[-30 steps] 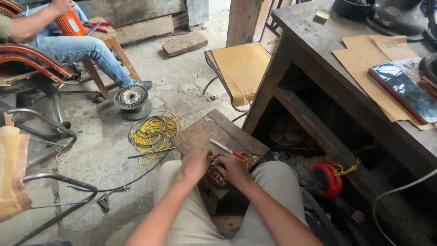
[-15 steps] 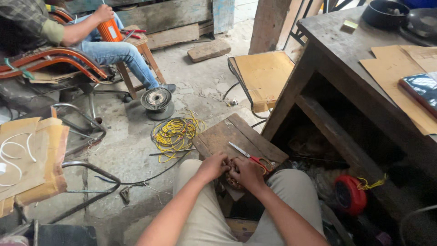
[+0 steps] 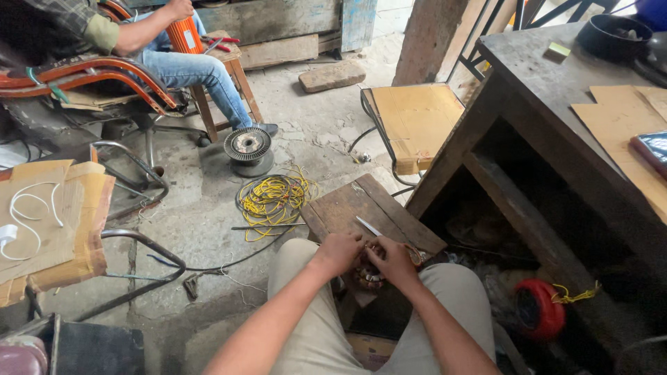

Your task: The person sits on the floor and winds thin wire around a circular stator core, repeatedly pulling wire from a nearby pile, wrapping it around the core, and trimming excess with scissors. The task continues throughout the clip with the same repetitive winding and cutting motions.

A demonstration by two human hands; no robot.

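Down between my knees, my left hand is curled shut around the left side of a small motor winding, a ring of copper wire that sits at the near edge of a dark wooden board. My right hand closes on its right side, fingertips pinched at the top wires; what exactly they grip is too small to tell. To do this well, I judge the left hand should hold the ring steady while the right works one strand at a time, gently, so no wire kinks. A pair of pliers with a red handle lies on the board, just behind the hands.

Counting left to right: one cardboard-topped chair, one person seated on an orange-framed chair, one wire spool, one tangle of yellow wire, one cardboard-topped stool, one red reel, one dark workbench.
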